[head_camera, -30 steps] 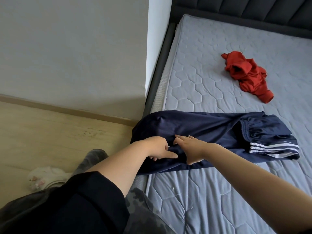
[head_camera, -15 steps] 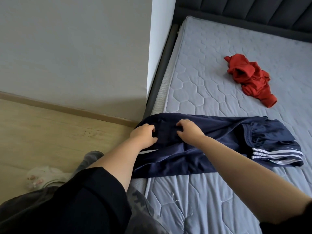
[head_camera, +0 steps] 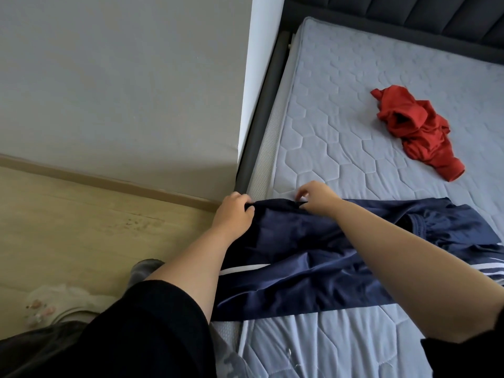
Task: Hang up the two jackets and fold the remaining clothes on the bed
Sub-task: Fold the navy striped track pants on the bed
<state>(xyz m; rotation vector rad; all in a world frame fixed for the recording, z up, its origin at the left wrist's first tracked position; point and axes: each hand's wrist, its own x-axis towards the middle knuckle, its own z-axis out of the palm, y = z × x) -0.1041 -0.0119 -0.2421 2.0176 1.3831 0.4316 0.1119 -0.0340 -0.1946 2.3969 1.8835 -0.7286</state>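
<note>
Item one: navy track trousers [head_camera: 313,246], white side stripes, laid across the near left part of the bed [head_camera: 341,110], one end overhanging the left edge, the waistband toward the right. We judge them partly folded lengthwise, placed flat so the mattress can serve as a folding surface.

Item two: our left hand [head_camera: 236,214], at the far left corner of the trousers, fingers curled over the fabric edge; its grip is clenched on the cloth.

Item three: our right hand [head_camera: 317,197], just right of the left one on the same far edge, thumb and fingers pinching the hem; its grip likewise holds the trousers. We judge both hands hold the far edge together in order to draw it taut and align the fold.

Item four: red garment [head_camera: 417,132], crumpled, far right on the bed, well apart from the trousers, not yet folded.

Item five: wooden floor [head_camera: 81,219], left of the bed, with a pale slipper [head_camera: 54,304] at the near left.

No jackets in view; we cannot tell whether they are hung.
</note>
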